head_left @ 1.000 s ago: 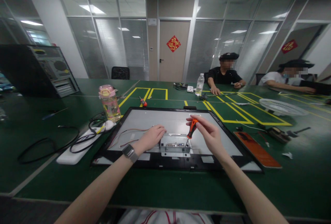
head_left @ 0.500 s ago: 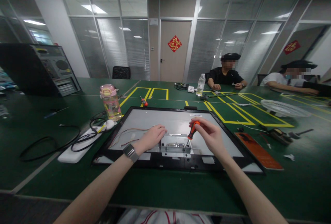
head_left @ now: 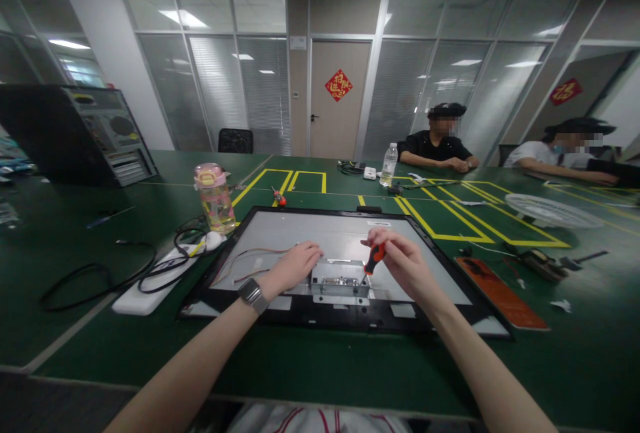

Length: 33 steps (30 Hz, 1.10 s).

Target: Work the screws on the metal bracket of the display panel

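A flat screen panel (head_left: 280, 230) with a black frame lies back side up on the table before me. Near its front edge sits a metal bracket (head_left: 340, 292). My right hand (head_left: 397, 256) is closed round the handle of an orange and black screwdriver (head_left: 374, 260). The screwdriver leans, its tip down at the bracket's right end; whether it sits in a screw is too small to tell. My left hand (head_left: 300, 263) lies with fingers stretched out over the panel, by the bracket's left end. Thin wires (head_left: 235, 258) run across the panel's left part.
Left of the panel are a pink-lidded bottle (head_left: 215, 200), a white power strip (head_left: 145, 293) with black cables, and a computer case (head_left: 75, 133). On the right lie an orange-brown plate (head_left: 503, 293) and a multimeter-like tool (head_left: 540, 263). Two people (head_left: 440, 140) sit across the table.
My right hand has turned a little around the screwdriver, whose handle has shifted slightly; its tip stays at the bracket. My left hand keeps its place. The person opposite has brought their hands together.
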### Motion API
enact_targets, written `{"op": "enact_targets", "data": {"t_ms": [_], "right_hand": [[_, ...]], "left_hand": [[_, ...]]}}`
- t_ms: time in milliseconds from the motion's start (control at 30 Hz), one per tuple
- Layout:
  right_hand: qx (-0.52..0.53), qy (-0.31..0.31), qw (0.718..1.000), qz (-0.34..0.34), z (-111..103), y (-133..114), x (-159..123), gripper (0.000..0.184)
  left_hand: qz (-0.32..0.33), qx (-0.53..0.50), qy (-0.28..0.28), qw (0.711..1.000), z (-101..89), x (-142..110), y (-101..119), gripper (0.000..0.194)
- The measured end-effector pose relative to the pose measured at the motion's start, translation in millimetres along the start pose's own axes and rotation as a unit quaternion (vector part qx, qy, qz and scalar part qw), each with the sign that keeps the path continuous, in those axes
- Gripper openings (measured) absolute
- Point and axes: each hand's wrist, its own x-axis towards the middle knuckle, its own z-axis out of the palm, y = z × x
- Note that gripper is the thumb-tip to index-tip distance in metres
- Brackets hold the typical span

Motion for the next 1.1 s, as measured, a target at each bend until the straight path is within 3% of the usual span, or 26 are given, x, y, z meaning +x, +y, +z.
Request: {"op": "enact_targets", "data": {"t_ms": [200, 333, 433, 533, 633, 733, 833, 900, 1100], "right_hand": [[0.017, -0.006, 0.999, 0.049, -2, 1, -1, 0.025], [0.002, -0.020, 0.999, 0.033, -4, -3, -1, 0.022], [-0.048, -0.066, 0.996, 0.042, -7, -8, -1, 0.023], [-0.072, -0.114, 0.989, 0.061, -10, -12, 0, 0.038], [-0.089, -0.047, 0.995, 0.027, -8, -11, 0, 0.042], [-0.092, 0.102, 0.990, -0.018, -1, -4, 1, 0.039], [-0.074, 0.222, 0.972, -0.013, 9, 10, 0, 0.040], [-0.053, 0.238, 0.970, 0.021, 16, 20, -2, 0.040], [-0.069, 0.194, 0.976, 0.066, 27, 38, -7, 0.042]], "left_hand": [[0.004, 0.001, 0.001, 1.000, 2.6, 0, -3, 0.033], [0.006, 0.002, 0.000, 1.000, 3.4, 0, -5, 0.034], [0.005, 0.005, -0.001, 1.000, 3.1, 1, -4, 0.035], [0.007, 0.008, 0.001, 1.000, 2.8, 1, -3, 0.034], [0.009, 0.011, 0.002, 1.000, 3.2, 1, -3, 0.034], [0.008, 0.013, 0.000, 1.000, 3.1, 1, -3, 0.033], [0.003, 0.010, -0.002, 1.000, 1.6, 1, -1, 0.033], [0.000, 0.008, -0.002, 1.000, 0.4, 1, 1, 0.033], [0.003, 0.010, 0.002, 1.000, 0.3, 0, 2, 0.033]]}}
